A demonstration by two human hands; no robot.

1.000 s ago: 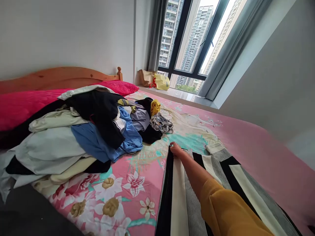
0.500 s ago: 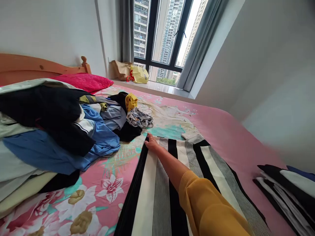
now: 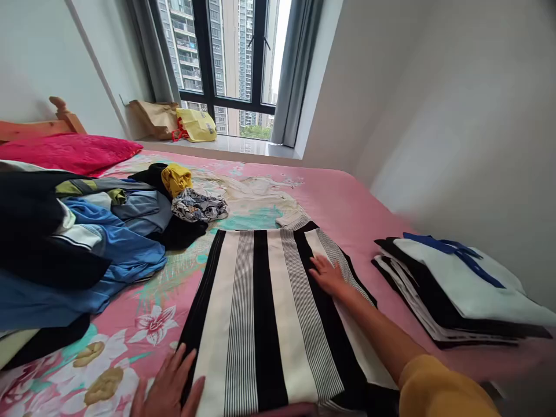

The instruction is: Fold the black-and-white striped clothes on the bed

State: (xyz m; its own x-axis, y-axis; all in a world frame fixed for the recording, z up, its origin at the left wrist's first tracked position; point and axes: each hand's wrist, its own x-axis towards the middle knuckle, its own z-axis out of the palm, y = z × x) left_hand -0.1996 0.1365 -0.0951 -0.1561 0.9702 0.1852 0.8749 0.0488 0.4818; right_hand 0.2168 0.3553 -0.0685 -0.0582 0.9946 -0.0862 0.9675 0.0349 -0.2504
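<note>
A black and white striped garment (image 3: pixel 264 313) lies spread flat on the pink floral bed sheet (image 3: pixel 347 197). My right hand (image 3: pixel 329 274) rests flat on the garment's right side, fingers stretched out, with a mustard yellow sleeve behind it. My left hand (image 3: pixel 167 387) lies open at the garment's near left edge, fingers spread partly on the sheet and partly on the cloth. Neither hand holds anything.
A heap of unfolded clothes (image 3: pixel 87 231) in blue, black and yellow covers the bed's left side. A stack of folded clothes (image 3: pixel 456 289) sits at the right by the wall. A red pillow (image 3: pixel 65 152) and wooden headboard (image 3: pixel 39 126) are far left. Bags (image 3: pixel 182 123) stand on the window sill.
The view has swung right. My right hand moved from the garment's far left corner to its right side. My left hand has come into view at the near left edge.
</note>
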